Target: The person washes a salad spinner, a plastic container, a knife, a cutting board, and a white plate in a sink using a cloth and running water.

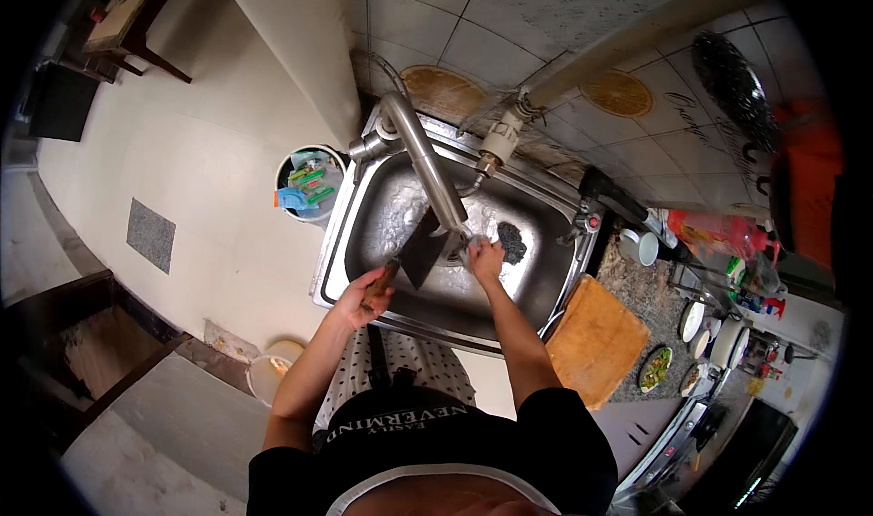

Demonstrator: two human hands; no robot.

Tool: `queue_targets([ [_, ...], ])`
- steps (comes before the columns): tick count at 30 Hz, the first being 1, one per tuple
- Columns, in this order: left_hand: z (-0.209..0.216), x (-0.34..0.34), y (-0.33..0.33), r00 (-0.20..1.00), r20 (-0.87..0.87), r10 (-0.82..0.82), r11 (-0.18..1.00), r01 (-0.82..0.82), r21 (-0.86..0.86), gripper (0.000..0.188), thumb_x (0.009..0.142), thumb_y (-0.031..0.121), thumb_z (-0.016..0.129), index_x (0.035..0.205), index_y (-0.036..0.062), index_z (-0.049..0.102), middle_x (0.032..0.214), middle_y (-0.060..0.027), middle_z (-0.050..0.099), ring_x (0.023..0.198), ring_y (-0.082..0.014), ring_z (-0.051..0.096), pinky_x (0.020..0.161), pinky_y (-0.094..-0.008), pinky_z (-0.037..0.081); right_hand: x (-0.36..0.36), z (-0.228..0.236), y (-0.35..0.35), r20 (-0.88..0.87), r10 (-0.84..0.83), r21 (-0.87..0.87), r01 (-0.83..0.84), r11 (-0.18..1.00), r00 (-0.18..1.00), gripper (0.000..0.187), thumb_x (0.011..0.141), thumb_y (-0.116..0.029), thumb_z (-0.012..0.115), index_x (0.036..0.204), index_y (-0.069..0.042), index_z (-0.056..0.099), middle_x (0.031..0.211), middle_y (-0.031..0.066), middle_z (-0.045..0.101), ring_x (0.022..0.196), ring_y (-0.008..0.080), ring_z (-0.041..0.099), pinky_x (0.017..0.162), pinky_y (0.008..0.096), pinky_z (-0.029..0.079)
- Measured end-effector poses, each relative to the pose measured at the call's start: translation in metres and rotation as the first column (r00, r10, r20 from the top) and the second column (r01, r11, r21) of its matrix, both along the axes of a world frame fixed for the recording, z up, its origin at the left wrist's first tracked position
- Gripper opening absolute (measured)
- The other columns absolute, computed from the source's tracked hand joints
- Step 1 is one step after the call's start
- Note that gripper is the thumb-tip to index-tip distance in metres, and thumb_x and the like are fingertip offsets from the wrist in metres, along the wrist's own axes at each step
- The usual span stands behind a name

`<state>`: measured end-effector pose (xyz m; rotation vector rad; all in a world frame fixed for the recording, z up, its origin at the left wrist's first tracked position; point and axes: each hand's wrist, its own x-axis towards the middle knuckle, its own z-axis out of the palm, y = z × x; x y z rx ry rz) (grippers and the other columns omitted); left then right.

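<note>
Steel sink (pixel 536 280): cleaver (pixel 423 248) between 2 hands, left (pixel 364 298) gripping handle, right (pixel 485 260) pressed on blade.

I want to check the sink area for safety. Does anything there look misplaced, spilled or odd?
Nothing looks spilled or damaged. The left hand holds a cleaver by its handle under the faucet, and the right hand rests at the blade. The wooden cutting board overhangs the counter edge.
</note>
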<state>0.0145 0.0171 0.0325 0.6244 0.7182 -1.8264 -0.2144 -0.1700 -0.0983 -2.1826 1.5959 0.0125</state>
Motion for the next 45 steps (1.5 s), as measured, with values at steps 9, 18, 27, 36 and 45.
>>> queue_targets([
  [9, 0.012, -0.040, -0.028, 0.474, 0.787, -0.393, 0.809, 0.586, 0.051, 0.038, 0.082, 0.025, 0.050, 0.115, 0.0054, 0.045, 0.064, -0.0081, 0.054, 0.048, -0.0166, 0.052, 0.044, -0.0285, 0.041, 0.042, 0.125, 0.071, 0.206, -0.772, 0.969, -0.016, 0.246, 0.602, 0.053, 0.080, -0.051, 0.049, 0.109, -0.008, 0.049, 0.093, 0.0044, 0.055, 0.079, 0.0152, 0.051, 0.070, 0.0284, 0.043],
  [18, 0.048, -0.079, -0.015, -0.204, 0.979, -0.006, 0.468, 0.864, 0.183, 0.065, 0.078, 0.034, 0.055, 0.124, 0.0024, 0.023, 0.086, -0.0189, 0.059, 0.081, -0.0335, 0.057, 0.070, -0.0384, 0.044, 0.024, 0.118, 0.115, 0.345, -0.905, 0.938, -0.094, 0.332, 0.247, 0.027, 0.081, -0.015, 0.055, 0.103, -0.005, 0.044, 0.082, 0.0055, 0.054, 0.072, 0.0124, 0.053, 0.060, 0.0264, 0.046],
  [27, 0.039, -0.061, 0.001, -0.030, 0.996, -0.087, 0.371, 0.927, 0.061, 0.042, 0.080, 0.017, 0.058, 0.115, 0.0018, 0.042, 0.080, -0.0037, 0.057, 0.066, -0.0084, 0.053, 0.060, -0.0209, 0.042, -0.051, 0.173, 0.138, 0.339, -0.192, 0.038, 0.190, 0.981, 0.921, 0.037, 0.073, -0.015, 0.055, 0.103, -0.002, 0.039, 0.069, 0.0183, 0.057, 0.069, 0.0323, 0.058, 0.057, 0.0411, 0.045],
  [36, 0.030, -0.090, -0.009, 0.030, 0.990, -0.138, 0.448, 0.894, 0.035, 0.030, 0.080, 0.012, 0.055, 0.108, 0.0019, 0.050, 0.073, -0.0014, 0.054, 0.058, -0.0059, 0.046, 0.051, -0.0193, 0.037, -0.108, 0.241, 0.149, 0.458, -0.392, 0.235, 0.316, 0.919, 0.798, 0.032, 0.076, -0.016, 0.057, 0.094, -0.003, 0.033, 0.070, 0.0168, 0.054, 0.067, 0.0307, 0.056, 0.058, 0.0389, 0.043],
  [45, 0.037, -0.232, -0.065, 0.372, 0.824, -0.428, 0.657, 0.753, 0.001, 0.040, 0.084, 0.013, 0.050, 0.120, 0.0008, 0.038, 0.081, -0.0023, 0.052, 0.063, -0.0076, 0.049, 0.052, -0.0181, 0.041, -0.260, 0.287, 0.162, 0.620, -0.425, 0.065, 0.497, 0.865, 0.659, 0.023, 0.076, -0.009, 0.054, 0.091, -0.006, 0.037, 0.057, 0.0089, 0.044, 0.052, 0.0200, 0.048, 0.049, 0.0313, 0.038],
])
